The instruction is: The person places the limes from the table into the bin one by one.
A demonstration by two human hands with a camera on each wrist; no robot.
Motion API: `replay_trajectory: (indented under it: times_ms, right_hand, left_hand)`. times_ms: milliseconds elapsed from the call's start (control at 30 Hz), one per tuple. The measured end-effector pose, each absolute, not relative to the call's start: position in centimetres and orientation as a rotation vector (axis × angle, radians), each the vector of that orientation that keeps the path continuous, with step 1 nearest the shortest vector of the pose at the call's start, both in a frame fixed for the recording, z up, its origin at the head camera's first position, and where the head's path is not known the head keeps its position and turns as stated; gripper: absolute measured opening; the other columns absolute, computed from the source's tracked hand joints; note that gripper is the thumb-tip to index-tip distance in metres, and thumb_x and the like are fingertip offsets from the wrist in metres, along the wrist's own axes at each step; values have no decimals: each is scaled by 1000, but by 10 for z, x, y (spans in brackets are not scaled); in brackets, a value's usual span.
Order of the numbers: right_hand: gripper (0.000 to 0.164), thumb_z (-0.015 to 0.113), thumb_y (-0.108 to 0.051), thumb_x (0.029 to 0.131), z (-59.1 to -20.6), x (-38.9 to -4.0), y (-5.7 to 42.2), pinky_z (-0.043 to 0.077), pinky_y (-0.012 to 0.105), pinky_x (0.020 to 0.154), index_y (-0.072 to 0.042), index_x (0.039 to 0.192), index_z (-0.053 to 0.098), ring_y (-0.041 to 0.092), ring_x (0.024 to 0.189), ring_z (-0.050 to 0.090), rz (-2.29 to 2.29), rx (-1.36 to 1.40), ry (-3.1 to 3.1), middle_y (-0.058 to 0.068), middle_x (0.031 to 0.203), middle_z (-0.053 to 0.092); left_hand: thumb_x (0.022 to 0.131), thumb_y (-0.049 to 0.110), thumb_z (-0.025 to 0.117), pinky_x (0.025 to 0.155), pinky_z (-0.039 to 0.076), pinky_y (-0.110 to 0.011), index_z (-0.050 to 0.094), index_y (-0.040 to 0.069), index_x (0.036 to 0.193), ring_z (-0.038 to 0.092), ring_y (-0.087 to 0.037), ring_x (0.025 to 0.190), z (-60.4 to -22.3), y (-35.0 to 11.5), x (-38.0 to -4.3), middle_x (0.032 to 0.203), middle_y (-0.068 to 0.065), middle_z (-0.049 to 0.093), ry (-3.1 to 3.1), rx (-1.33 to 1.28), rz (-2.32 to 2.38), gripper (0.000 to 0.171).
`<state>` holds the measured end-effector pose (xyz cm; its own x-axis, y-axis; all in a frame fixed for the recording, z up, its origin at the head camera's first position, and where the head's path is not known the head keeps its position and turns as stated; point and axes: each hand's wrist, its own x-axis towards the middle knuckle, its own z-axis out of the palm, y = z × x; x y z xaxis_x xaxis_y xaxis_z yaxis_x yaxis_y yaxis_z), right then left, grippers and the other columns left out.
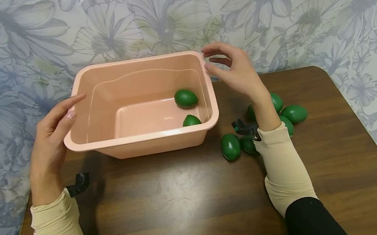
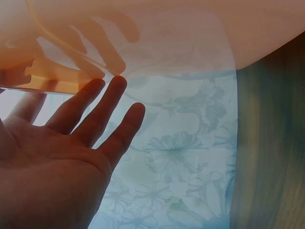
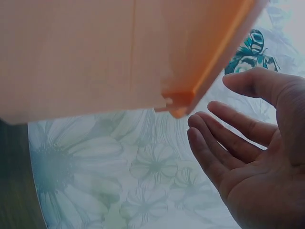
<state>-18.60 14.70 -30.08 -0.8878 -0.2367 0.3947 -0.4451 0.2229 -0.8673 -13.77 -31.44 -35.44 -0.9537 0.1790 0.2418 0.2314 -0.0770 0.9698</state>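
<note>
A pink plastic tub (image 1: 155, 137) stands on the table, with two glossy green, lime-like fruits (image 1: 186, 98) inside at its right end. At the tub's left rim is my left hand (image 1: 49, 131), index finger and thumb over the edge. Its other fingers reach out straight beneath the rim, fingertips at the outer wall (image 2: 176, 38) in the left wrist view. My right hand (image 1: 234, 69) is beside the right rim, fingers loosely bent and thumb apart from them. In the right wrist view nothing lies between that thumb and the fingers, which are just off the tub's corner (image 3: 178, 102).
Several more green fruits (image 1: 294, 114) lie on the brown wooden table (image 1: 182, 202) right of the tub, partly hidden by my right forearm. A flower-patterned cloth (image 1: 167, 20) hangs behind the table. Black camera mounts (image 1: 78, 184) are strapped to both wrists.
</note>
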Motion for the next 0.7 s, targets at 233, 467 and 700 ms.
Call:
replay_trajectory:
  times_ms: [233,467,700]
  right_hand:
    - [34,69,2,98,-308,-181,168,50,46,114,7,131,66,35,128,61,1742,595,-2318,19,132,66]
    - [34,70,-1,98,-315,-178,186,53,42,111,5,132,67,27,124,64,1701,543,-2350,16,132,67]
    - [34,68,0,100,-312,-169,196,52,43,111,5,133,66,32,127,63,1657,521,-2387,18,132,67]
  left_hand:
    - [108,1,51,75,64,-25,50,-9,151,73,-21,108,-355,-312,-139,153,-24,49,-2074,-478,-2256,44]
    - [108,0,51,74,64,-26,50,-11,150,74,-22,106,-355,-311,-140,152,-24,49,-2048,-492,-2276,43]
    - [108,-1,51,73,64,-27,50,-11,150,75,-21,104,-357,-311,-140,150,-25,51,-2045,-493,-2275,43]
